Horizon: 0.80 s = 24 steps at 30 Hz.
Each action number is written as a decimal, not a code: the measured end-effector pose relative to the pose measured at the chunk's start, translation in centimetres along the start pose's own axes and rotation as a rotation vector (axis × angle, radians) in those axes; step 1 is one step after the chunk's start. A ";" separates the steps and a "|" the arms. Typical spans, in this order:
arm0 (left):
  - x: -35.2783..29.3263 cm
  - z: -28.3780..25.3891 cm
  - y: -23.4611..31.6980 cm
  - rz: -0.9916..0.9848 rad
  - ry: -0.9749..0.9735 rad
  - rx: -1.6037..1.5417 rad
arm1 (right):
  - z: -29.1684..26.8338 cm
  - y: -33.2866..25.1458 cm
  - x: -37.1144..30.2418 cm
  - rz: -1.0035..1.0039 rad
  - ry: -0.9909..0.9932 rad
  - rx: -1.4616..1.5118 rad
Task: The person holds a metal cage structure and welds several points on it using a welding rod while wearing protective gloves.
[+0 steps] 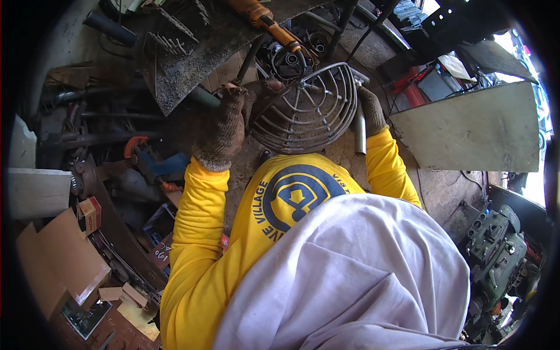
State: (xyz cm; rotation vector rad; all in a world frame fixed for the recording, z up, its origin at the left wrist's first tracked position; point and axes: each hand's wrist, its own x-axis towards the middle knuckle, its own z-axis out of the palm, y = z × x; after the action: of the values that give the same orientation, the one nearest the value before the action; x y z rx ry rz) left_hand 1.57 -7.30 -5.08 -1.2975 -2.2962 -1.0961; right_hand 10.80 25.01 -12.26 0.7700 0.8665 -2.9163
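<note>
In front of my body is a rounded metal grille (318, 108), made of curved bars crossed by spokes. A short metal tube (360, 125) stands along its right side. My right hand (373, 108), in a brown knitted glove, is closed at that side, by the grille's rim and tube; its fingers are partly hidden behind the metal. My left hand (226, 125), in a similar worn glove, is at the grille's left edge with its fingers curled toward the rim. Their exact contact is hard to make out in the dark. Just beyond the grille lies an orange tool (265, 23).
A dark metal table (201, 64) with loose rods stands at the far left. A large pale board (472, 128) leans at right, near a red object (411, 90). Machine parts (496, 251) sit at lower right. Cardboard (61, 256) and a blue clamp-like tool (160, 166) lie at left.
</note>
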 end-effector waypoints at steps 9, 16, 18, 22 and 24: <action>-1.9 1.6 -0.7 0.236 0.125 0.669 | -0.1 -0.1 -0.4 0.049 -0.034 0.038; -0.4 2.3 0.7 0.365 0.251 0.632 | -0.6 0.2 -0.2 0.044 0.058 -0.036; -0.5 2.2 0.8 0.325 0.178 0.500 | -0.9 0.1 0.0 0.034 0.057 -0.051; -1.7 1.9 0.3 0.181 0.041 0.354 | 0.3 -0.5 -0.3 0.034 0.013 -0.096; -1.5 1.6 0.2 0.299 0.043 0.409 | 0.9 -1.0 -0.1 0.017 0.001 -0.100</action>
State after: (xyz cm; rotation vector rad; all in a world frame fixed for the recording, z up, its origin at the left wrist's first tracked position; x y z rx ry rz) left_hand 2.73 -6.98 -6.96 -1.3689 -2.0619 -0.5182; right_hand 10.33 25.37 -11.10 0.7679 0.9917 -2.8332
